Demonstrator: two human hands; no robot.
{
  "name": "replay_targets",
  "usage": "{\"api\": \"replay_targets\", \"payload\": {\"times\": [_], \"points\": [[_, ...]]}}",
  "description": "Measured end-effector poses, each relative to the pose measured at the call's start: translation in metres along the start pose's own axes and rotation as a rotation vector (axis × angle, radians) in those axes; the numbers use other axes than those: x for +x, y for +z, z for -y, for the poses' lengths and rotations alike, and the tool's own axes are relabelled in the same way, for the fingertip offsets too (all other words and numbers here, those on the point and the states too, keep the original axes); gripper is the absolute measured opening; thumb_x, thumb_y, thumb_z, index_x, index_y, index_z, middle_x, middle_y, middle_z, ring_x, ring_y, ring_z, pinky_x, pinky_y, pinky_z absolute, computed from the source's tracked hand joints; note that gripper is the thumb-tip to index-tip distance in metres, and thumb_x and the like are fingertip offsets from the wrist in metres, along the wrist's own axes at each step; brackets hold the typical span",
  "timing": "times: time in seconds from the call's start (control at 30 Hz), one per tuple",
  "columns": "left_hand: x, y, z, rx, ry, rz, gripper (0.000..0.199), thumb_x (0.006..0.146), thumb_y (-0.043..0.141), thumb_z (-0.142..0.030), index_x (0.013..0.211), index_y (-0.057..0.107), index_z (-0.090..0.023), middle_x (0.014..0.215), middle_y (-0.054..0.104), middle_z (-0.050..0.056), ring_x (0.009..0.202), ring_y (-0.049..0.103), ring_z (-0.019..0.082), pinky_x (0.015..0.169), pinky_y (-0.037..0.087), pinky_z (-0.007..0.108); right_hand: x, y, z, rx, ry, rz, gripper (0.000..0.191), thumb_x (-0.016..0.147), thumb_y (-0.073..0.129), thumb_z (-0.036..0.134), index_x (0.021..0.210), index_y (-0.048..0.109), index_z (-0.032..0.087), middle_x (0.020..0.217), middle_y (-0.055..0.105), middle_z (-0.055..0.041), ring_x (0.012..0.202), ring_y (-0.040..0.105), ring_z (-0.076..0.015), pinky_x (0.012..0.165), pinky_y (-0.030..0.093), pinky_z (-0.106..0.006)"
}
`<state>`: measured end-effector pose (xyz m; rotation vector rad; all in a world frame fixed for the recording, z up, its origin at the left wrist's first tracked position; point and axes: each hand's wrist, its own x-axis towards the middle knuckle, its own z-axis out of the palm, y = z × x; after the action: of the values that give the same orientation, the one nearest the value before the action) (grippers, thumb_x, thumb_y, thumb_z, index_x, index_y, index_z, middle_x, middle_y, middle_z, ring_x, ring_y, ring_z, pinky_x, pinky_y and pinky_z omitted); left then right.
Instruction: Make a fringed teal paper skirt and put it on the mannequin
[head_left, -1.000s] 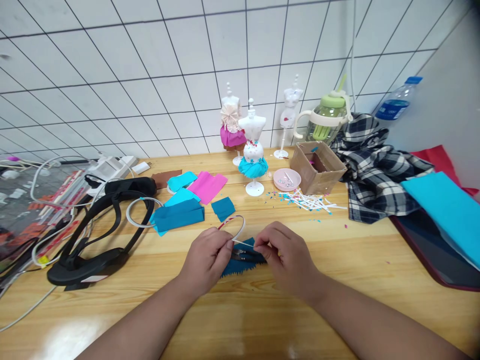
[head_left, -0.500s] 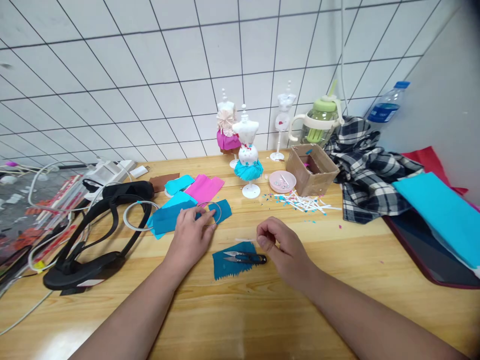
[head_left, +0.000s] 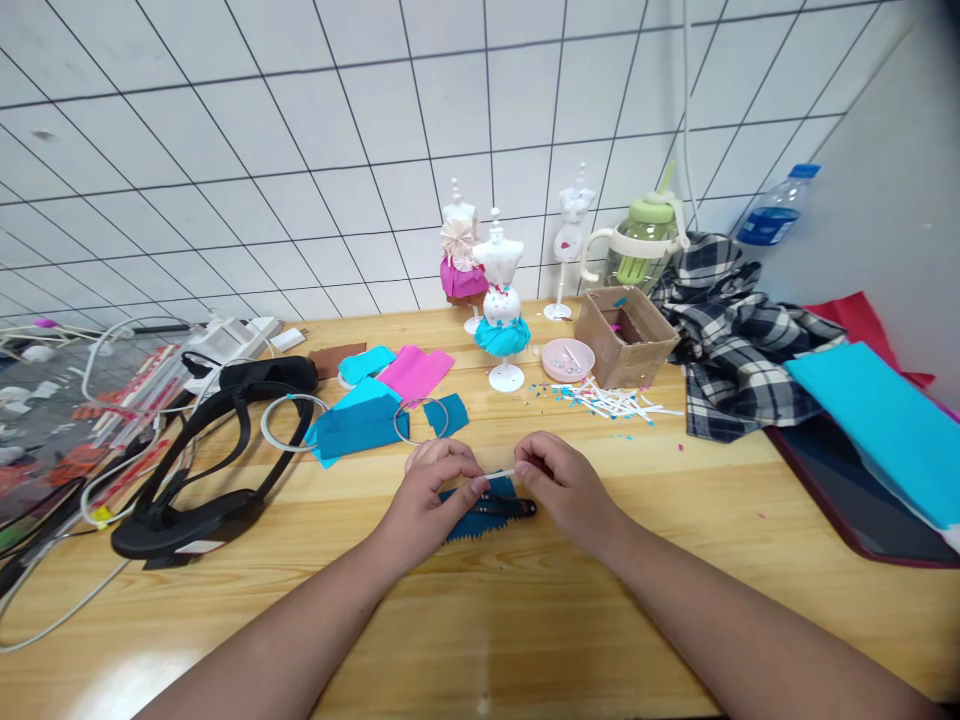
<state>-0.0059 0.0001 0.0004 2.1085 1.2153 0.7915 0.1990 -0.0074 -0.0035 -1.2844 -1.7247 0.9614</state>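
My left hand (head_left: 441,490) is closed, pinching one end of a thin white strip (head_left: 499,474) between thumb and fingers. The strip's other end is in the fingertips of my right hand (head_left: 566,490), also closed. Just below lies a dark teal piece of cloth (head_left: 504,490) with a zigzag lower edge, partly hidden by my left hand. Black thread snips (head_left: 517,507) rest on that cloth. Beyond my left hand, a thin ring (head_left: 399,424) overlaps a larger teal cloth piece (head_left: 352,428) and a small teal scrap (head_left: 455,415).
Small white dress forms stand at the back, the nearest (head_left: 501,270) in a turquoise skirt. To their right are a pink dish (head_left: 551,372), white paper strips (head_left: 615,402) and a cardboard box (head_left: 637,350). A black strapped headset (head_left: 187,515) lies left; plaid cloth (head_left: 720,390) lies right.
My left hand has left the ring and teal cloth, moved right and down, and taken the strip's left end. My right hand has barely moved. The view has shifted slightly.
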Motion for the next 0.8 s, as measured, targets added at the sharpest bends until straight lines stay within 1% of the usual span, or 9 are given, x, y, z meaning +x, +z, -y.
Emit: {"api": "replay_targets", "payload": {"times": [0.2,0.27,0.3,0.37,0.4,0.47,0.57,0.67,0.8], "points": [[-0.0023,-0.0004,-0.0009,-0.084,0.122,-0.010,0.018,0.088,0.063,-0.033,0.080,0.075,-0.022,0.083,0.059,0.003,0.085,0.055,0.018,0.080,0.043,0.033,0.0012,0.0029,-0.0019,-0.073,0.049,-0.020,0.008,0.083,0.053,0.020,0.075,0.054,0.020,0.071,0.055,0.0017,0.064,0.048,-0.0134,0.059,0.037,-0.026],[-0.0028,0.0012,-0.0007,-0.138,0.112,0.004,0.020,0.087,0.064,-0.035,0.080,0.077,-0.023,0.080,0.058,0.004,0.082,0.055,0.017,0.078,0.043,0.033,0.0014,0.0034,-0.0036,-0.114,0.022,-0.052,0.005,0.083,0.056,0.021,0.078,0.057,0.020,0.075,0.057,0.0008,0.066,0.050,-0.0139,0.061,0.040,-0.027],[-0.0028,0.0022,0.0000,-0.174,0.074,0.008,0.020,0.087,0.064,-0.036,0.081,0.078,-0.024,0.079,0.058,0.004,0.082,0.056,0.018,0.078,0.044,0.032,0.0014,0.0031,-0.0045,-0.141,-0.006,-0.094,0.002,0.083,0.058,0.021,0.082,0.059,0.020,0.079,0.059,-0.0003,0.068,0.051,-0.0145,0.063,0.041,-0.028],[-0.0025,0.0044,0.0025,-0.265,-0.024,0.008,0.021,0.087,0.064,-0.038,0.086,0.079,-0.025,0.082,0.059,0.005,0.084,0.058,0.018,0.079,0.046,0.033,0.0008,0.0013,-0.0054,-0.210,-0.083,-0.217,0.013,0.083,0.059,0.019,0.096,0.061,0.020,0.092,0.062,-0.0035,0.076,0.054,-0.0164,0.067,0.044,-0.030],[-0.0024,0.0055,0.0041,-0.310,-0.061,0.003,0.022,0.088,0.063,-0.039,0.091,0.079,-0.025,0.086,0.061,0.006,0.088,0.059,0.019,0.081,0.047,0.033,0.0002,0.0000,-0.0051,-0.250,-0.139,-0.273,0.018,0.084,0.059,0.019,0.102,0.061,0.020,0.097,0.063,-0.0048,0.080,0.055,-0.0175,0.070,0.045,-0.031],[-0.0028,0.0071,0.0072,-0.376,-0.089,0.000,0.025,0.090,0.059,-0.040,0.103,0.077,-0.028,0.102,0.063,0.007,0.103,0.058,0.023,0.092,0.046,0.037,-0.0017,-0.0024,-0.0030,-0.332,-0.286,-0.329,0.018,0.087,0.059,0.020,0.104,0.064,0.021,0.096,0.065,-0.0049,0.085,0.056,-0.0188,0.075,0.045,-0.032],[-0.0048,0.0081,0.0087,-0.396,-0.076,0.040,0.028,0.094,0.053,-0.039,0.112,0.073,-0.031,0.120,0.060,0.007,0.120,0.051,0.025,0.105,0.038,0.043,-0.0056,-0.0030,0.0019,-0.432,-0.461,-0.272,0.011,0.091,0.059,0.023,0.096,0.069,0.024,0.086,0.066,-0.0030,0.083,0.056,-0.0183,0.077,0.044,-0.032],[-0.0068,0.0081,0.0056,-0.357,-0.073,0.076,0.028,0.094,0.052,-0.038,0.109,0.074,-0.031,0.121,0.059,0.007,0.122,0.050,0.026,0.109,0.034,0.046,-0.0079,-0.0005,0.0040,-0.497,-0.470,-0.227,0.012,0.091,0.059,0.023,0.093,0.071,0.023,0.084,0.068,-0.0027,0.079,0.056,-0.0176,0.073,0.043,-0.031],[-0.0070,0.0078,0.0005,-0.251,-0.043,0.057,0.028,0.095,0.050,-0.035,0.109,0.074,-0.030,0.120,0.060,0.007,0.119,0.052,0.025,0.107,0.035,0.046,-0.0079,0.0009,0.0026,-0.573,-0.498,-0.214,0.011,0.090,0.061,0.024,0.090,0.072,0.024,0.083,0.069,-0.0013,0.078,0.056,-0.0175,0.070,0.042,-0.030]]}}
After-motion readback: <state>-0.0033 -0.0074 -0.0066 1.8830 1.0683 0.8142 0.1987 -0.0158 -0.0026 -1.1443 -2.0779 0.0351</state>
